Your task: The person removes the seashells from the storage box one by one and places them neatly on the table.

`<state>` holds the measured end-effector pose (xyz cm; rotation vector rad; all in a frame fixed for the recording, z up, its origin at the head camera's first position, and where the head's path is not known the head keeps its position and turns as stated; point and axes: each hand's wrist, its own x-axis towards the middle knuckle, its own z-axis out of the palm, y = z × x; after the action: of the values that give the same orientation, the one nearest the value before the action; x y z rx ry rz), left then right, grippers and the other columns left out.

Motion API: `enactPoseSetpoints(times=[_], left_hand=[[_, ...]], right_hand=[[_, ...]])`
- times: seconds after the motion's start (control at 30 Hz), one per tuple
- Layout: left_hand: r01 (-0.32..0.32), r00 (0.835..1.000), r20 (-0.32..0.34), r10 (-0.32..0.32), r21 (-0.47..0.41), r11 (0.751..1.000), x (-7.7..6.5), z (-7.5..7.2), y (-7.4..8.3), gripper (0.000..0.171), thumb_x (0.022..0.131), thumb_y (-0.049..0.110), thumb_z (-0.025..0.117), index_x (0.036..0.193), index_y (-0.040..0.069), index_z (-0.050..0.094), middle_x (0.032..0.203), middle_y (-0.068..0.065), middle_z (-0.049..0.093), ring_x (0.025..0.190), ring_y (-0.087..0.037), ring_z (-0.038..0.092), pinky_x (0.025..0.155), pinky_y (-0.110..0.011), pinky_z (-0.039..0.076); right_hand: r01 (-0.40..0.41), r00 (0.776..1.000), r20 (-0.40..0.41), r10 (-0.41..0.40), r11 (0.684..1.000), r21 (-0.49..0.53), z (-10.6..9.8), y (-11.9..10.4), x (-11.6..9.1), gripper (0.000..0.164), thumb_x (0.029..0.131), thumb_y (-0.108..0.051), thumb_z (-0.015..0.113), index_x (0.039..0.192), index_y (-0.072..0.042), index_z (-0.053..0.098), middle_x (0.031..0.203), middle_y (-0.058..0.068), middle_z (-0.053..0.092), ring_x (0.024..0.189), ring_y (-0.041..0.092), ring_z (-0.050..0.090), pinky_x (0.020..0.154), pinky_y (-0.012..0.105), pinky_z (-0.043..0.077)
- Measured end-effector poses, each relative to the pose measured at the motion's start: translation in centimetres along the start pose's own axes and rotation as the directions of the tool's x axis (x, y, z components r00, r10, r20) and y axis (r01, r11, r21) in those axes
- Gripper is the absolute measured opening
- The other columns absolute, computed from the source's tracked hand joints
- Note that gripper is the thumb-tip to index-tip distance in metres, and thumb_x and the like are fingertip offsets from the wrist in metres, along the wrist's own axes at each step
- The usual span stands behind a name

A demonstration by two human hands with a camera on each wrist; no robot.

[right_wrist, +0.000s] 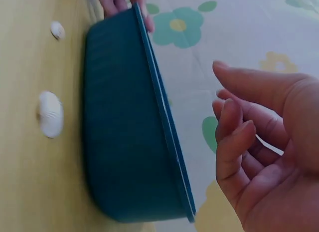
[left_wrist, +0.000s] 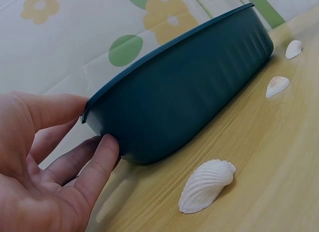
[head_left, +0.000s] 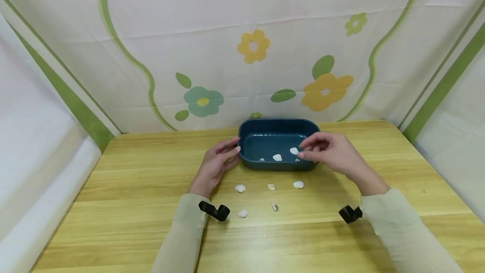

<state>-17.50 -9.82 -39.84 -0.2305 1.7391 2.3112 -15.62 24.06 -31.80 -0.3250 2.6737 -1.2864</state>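
Observation:
A dark teal oblong tub stands at the back of the wooden table. Inside lie white seashells, among them one shell near the front wall and another shell beside my right fingertips; small ones are partly hidden by the rim. My left hand touches the tub's left end from outside, thumb at the rim and fingers against the wall. Over the tub's right end hovers my right hand, fingers loosely bent. A gap shows between thumb and fingers in the right wrist view, with nothing in it.
Several shells lie on the table in front of the tub, including a ribbed white shell, a pinkish shell and a brownish shell. Behind the tub hangs a flowered cloth. White cloth also closes off the left side.

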Motion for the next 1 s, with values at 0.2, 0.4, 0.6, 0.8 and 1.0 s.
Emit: enactPoseSetpoints(times=[0.2,0.4,0.6,0.8,1.0], left_hand=[[-0.002,1.0,0.002,0.002,-0.006,1.0,-0.1,-0.1,0.0,0.042,0.104,0.004,0.069,0.146,0.011,0.068,0.155,-0.011,0.062,0.139,-0.026,0.062,0.113,-0.039,0.056],[-0.008,1.0,-0.003,0.008,-0.005,1.0,-0.1,0.0,0.0,0.042,0.104,0.004,0.07,0.145,0.011,0.069,0.155,-0.01,0.062,0.135,-0.023,0.064,0.114,-0.04,0.056],[-0.009,1.0,-0.014,0.009,0.005,1.0,0.0,0.1,-0.1,0.041,0.103,0.005,0.071,0.143,0.013,0.07,0.151,-0.008,0.065,0.123,-0.013,0.069,0.111,-0.036,0.058],[-0.009,1.0,-0.018,0.009,0.003,1.0,0.0,0.2,-0.1,0.04,0.103,0.005,0.072,0.142,0.013,0.071,0.149,-0.007,0.067,0.121,-0.012,0.069,0.112,-0.038,0.057],[-0.01,1.0,-0.024,0.01,-0.002,1.0,0.0,0.1,0.0,0.04,0.103,0.005,0.072,0.142,0.013,0.072,0.148,-0.007,0.068,0.118,-0.011,0.071,0.11,-0.036,0.058]], right_hand=[[-0.047,0.999,0.01,0.048,0.997,-0.054,0.7,-0.1,3.8,0.037,0.095,-0.036,0.085,0.119,-0.009,0.077,0.1,0.007,0.076,0.089,0.037,0.07,0.073,0.036,0.061],[-0.1,0.994,0.039,0.104,0.991,-0.084,2.0,0.5,6.4,0.042,0.095,-0.036,0.084,0.124,-0.007,0.076,0.109,0.008,0.075,0.099,0.032,0.071,0.081,0.03,0.058],[-0.136,0.989,0.039,0.142,0.981,-0.142,3.0,1.2,7.8,0.043,0.096,-0.033,0.084,0.126,-0.003,0.074,0.11,0.011,0.073,0.095,0.026,0.066,0.081,0.031,0.055],[-0.197,0.978,0.036,0.205,0.967,-0.163,3.7,1.3,8.5,0.035,0.095,-0.02,0.082,0.125,-0.003,0.074,0.104,0.008,0.069,0.087,0.023,0.063,0.081,0.033,0.053],[-0.19,0.974,0.101,0.203,0.974,-0.126,4.4,1.7,9.3,0.032,0.092,-0.003,0.079,0.124,-0.002,0.073,0.103,0.007,0.064,0.091,0.024,0.058,0.083,0.032,0.052]])
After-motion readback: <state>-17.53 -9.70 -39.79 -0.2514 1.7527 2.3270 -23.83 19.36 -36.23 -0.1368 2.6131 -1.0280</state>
